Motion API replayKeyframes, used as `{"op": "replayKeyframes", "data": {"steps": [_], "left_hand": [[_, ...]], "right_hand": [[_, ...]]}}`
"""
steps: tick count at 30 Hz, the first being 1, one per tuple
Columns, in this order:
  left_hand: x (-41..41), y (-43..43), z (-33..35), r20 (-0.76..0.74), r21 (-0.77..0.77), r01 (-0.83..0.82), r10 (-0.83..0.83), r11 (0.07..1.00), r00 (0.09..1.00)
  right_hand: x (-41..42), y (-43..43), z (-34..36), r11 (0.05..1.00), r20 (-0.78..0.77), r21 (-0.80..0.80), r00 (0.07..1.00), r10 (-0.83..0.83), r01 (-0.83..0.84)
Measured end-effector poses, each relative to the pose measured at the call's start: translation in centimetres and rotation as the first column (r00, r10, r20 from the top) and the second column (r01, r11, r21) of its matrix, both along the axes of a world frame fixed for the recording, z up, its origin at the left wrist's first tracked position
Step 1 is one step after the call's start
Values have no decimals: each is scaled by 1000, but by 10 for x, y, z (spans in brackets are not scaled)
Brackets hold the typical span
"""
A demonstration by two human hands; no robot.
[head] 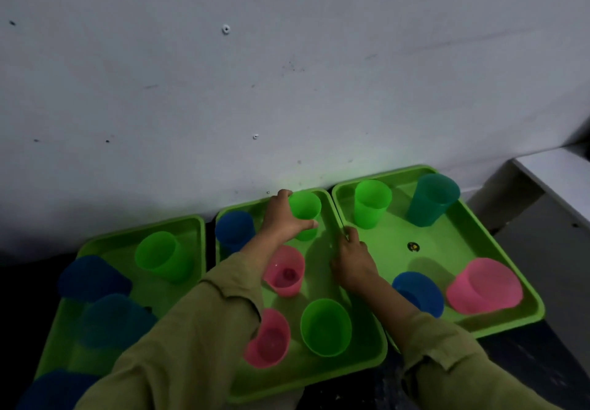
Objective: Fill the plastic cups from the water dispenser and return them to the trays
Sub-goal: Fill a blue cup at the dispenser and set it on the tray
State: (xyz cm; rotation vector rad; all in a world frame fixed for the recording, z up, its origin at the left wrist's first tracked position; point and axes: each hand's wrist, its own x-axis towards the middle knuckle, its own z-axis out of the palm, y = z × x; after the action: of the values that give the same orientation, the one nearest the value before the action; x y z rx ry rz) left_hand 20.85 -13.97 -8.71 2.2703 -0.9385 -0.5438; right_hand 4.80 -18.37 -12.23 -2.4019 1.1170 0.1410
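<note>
Three green trays lie side by side against a white wall: the left tray, the middle tray and the right tray. Each holds several plastic cups in green, blue, teal and pink. My left hand is wrapped around a green cup at the back of the middle tray. My right hand rests on the rims where the middle and right trays meet, fingers bent. The water dispenser is out of view.
The white wall rises directly behind the trays. A grey ledge stands at the right. The trays sit on a dark surface. Olive sleeves cover both forearms and hide parts of the left and middle trays.
</note>
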Motion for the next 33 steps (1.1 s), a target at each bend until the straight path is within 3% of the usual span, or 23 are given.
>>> {"op": "replayKeyframes", "data": {"steps": [5,10,12,14,17,25,33], "left_hand": [[8,28,15,196,-78,127,-109,989,975],[39,67,27,434,-129,49,12,990,901],[51,81,25,372,-38,-20,33,999,928],[59,90,20,219,103,-54,30,993,975],[60,100,13,32,189,0,-6,982,999],[42,110,12,78,13,-133,131,991,988],[42,156,69,56,-247,-155,173,957,983]], "right_hand": [[-1,2,-1,1000,8,-18,1000,-10,11],[1,6,0,999,-12,-20,999,-35,35],[2,8,1,999,-15,-20,999,-36,36],[2,8,2,999,-20,-9,999,-34,34],[1,8,4,999,-3,15,1000,-31,31],[-3,5,25,998,20,66,1000,-24,23],[6,38,80,998,144,-56,989,-23,32]]}}
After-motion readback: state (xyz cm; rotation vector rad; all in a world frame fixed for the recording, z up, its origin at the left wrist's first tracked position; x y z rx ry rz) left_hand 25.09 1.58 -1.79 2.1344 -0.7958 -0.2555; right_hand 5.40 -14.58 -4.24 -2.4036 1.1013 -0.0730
